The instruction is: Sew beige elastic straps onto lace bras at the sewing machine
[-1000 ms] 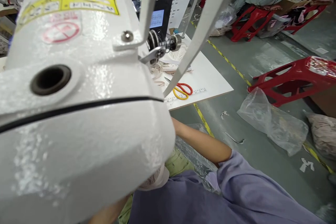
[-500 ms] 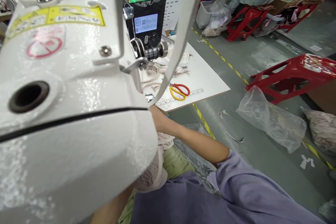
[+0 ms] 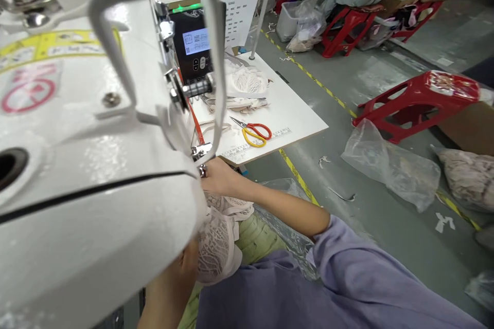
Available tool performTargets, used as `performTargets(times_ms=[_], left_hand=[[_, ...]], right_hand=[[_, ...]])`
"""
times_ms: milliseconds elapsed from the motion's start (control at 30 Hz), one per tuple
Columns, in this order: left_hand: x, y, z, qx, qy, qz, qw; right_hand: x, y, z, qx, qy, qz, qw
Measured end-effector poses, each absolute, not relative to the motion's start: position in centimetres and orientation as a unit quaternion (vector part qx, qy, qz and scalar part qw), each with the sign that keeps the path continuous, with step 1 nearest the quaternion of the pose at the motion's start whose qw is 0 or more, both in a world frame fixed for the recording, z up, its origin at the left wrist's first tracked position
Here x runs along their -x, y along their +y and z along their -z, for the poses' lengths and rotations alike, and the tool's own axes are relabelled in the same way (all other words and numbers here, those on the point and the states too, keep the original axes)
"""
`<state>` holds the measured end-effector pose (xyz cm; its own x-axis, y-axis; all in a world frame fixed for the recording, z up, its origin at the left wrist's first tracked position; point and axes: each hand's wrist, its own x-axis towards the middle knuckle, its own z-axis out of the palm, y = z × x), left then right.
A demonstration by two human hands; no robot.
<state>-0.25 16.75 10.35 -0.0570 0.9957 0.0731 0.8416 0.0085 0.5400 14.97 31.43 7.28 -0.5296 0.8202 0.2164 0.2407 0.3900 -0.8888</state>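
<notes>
A pale pink lace bra [image 3: 216, 248] hangs below the front of the white sewing machine [image 3: 116, 236], over my lap. My left hand [image 3: 189, 258] is partly behind the machine head, its visible fingers curled against the edge of the near lace cup. Beside the presser area, my right hand [image 3: 221, 179] lies over the upper part of the bra; its back shows, but its fingertips are hidden by the machine. An orange-red strip [image 3: 196, 122] runs down the machine's side towards that spot.
Scissors with red and yellow handles [image 3: 257, 134] lie on the white table [image 3: 297, 113], near a printed ruler and stacked lace pieces [image 3: 247, 85]. A lit control panel [image 3: 196, 43] stands behind. Red stools [image 3: 420, 103] and plastic bags [image 3: 393, 164] are on the floor at right.
The view has shifted, so the machine sits further left. More of both hands and the lace cup now shows beside the machine head. The orange-red strip has come into sight.
</notes>
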Motion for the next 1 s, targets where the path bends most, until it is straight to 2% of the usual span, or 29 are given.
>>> performTargets(times_ms=[200, 333, 1000], left_hand=[[0.2, 16.3, -10.4, -0.694, 0.676, -0.221, 0.112], [0.3, 16.0, -10.0, -0.687, 0.688, -0.22, 0.073], [-0.2, 15.0, -9.1, -0.747, 0.627, -0.221, 0.023]], right_hand=[[-14.8, 31.5, -6.5, 0.32, -0.755, -0.422, 0.387], [-14.5, 31.4, -6.4, 0.331, -0.759, -0.407, 0.385], [-15.0, 31.1, -5.9, 0.308, -0.754, -0.403, 0.417]])
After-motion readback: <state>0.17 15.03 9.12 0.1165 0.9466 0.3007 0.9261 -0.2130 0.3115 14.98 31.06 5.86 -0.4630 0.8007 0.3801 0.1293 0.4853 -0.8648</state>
